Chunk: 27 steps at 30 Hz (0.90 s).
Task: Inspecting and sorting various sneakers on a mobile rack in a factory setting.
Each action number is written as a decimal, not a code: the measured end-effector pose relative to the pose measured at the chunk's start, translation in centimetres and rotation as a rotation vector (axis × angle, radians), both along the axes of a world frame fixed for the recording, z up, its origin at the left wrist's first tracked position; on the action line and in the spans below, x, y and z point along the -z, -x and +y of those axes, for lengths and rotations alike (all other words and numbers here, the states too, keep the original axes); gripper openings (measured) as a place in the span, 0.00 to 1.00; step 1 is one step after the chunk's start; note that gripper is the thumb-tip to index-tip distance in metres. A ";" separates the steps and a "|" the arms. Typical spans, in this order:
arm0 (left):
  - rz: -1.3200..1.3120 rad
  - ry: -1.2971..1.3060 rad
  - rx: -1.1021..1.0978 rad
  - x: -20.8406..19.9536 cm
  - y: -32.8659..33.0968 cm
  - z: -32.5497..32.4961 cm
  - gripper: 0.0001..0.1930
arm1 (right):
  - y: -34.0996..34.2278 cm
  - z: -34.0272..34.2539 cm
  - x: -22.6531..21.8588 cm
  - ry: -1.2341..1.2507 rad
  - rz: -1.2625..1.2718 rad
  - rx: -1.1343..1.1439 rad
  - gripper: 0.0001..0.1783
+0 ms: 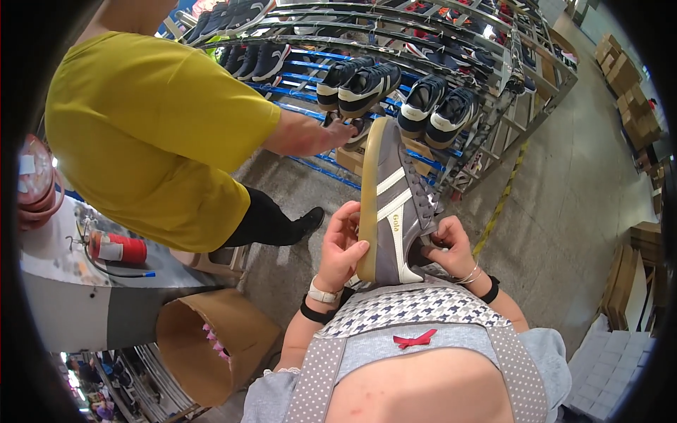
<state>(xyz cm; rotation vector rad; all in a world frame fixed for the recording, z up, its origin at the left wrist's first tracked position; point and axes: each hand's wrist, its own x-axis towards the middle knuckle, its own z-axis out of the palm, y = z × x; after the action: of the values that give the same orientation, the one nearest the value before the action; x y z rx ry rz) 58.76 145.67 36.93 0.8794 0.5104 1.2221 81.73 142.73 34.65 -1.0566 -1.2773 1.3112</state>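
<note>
Between my hands is a grey sneaker (pixel 398 211) with two white side stripes and a gum-coloured sole, held toe up and turned on its side. My left hand (pixel 341 243) grips the sole near the heel, thumb and fingers closed on it. At the shoe's collar, my right hand (pixel 451 248) is closed, its fingers partly hidden by the opening. Beyond the toe stand two pairs of dark sneakers, one gum-soled pair (pixel 360 84) and one with white heels (pixel 437 109), on a rack's blue bars.
A person in a yellow shirt (pixel 155 134) stands close on my left, one hand (pixel 340 132) reaching to the metal shoe rack (pixel 486 158). Lower left are a brown cardboard drum (pixel 247 338) and a table with a red canister (pixel 123 249). Cardboard boxes (pixel 620 77) line the right side.
</note>
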 end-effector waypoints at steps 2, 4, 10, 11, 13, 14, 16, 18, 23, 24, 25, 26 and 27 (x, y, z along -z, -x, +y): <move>-0.009 0.011 0.003 -0.1 0.1 0.0 0.35 | 0.0 0.1 -0.2 -0.022 -0.040 -0.004 0.23; -0.061 0.014 -0.030 -0.8 -0.1 0.1 0.33 | 0.1 0.3 -0.3 -0.044 -0.080 -0.008 0.22; -0.060 0.263 -0.037 0.2 0.8 1.7 0.22 | 0.1 0.8 -0.2 -0.233 -0.260 -0.039 0.15; -0.058 0.264 -0.040 0.5 1.0 1.7 0.22 | 0.4 0.9 -0.6 -0.276 -0.279 -0.068 0.15; -0.133 0.240 -0.062 1.2 1.1 1.8 0.16 | 0.9 1.2 -1.2 -0.317 -0.296 -0.098 0.15; -0.132 0.243 -0.062 1.2 1.0 1.8 0.16 | 1.1 1.3 -1.4 -0.331 -0.316 -0.107 0.15; -0.084 0.234 -0.124 0.9 0.8 1.9 0.14 | 1.3 1.5 -1.7 -0.341 -0.334 -0.117 0.14; -0.100 0.264 -0.090 0.8 1.2 2.7 0.13 | 1.4 1.6 -1.8 -0.376 -0.385 -0.159 0.14; -0.109 0.382 0.001 -0.6 1.7 4.7 0.13 | 1.9 2.0 -1.9 -0.374 -0.432 -0.203 0.13; -0.110 0.382 -0.003 -0.3 1.7 4.9 0.13 | 1.9 2.0 -2.0 -0.387 -0.473 -0.217 0.13; -0.019 0.358 -0.063 0.3 1.8 5.1 0.13 | 2.1 2.0 -2.2 -0.386 -0.472 -0.217 0.13; 0.073 0.332 -0.124 0.5 1.8 5.2 0.13 | 2.2 2.0 -2.4 -0.401 -0.502 -0.222 0.12; 0.074 0.333 -0.123 0.5 1.9 5.2 0.13 | 2.4 2.0 -2.6 -0.416 -0.532 -0.227 0.11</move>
<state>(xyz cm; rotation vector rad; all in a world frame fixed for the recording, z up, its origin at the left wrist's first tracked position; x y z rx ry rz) 56.87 150.83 36.47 0.6181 0.8117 1.1748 79.32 144.71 37.24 -1.0095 -2.0177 0.8810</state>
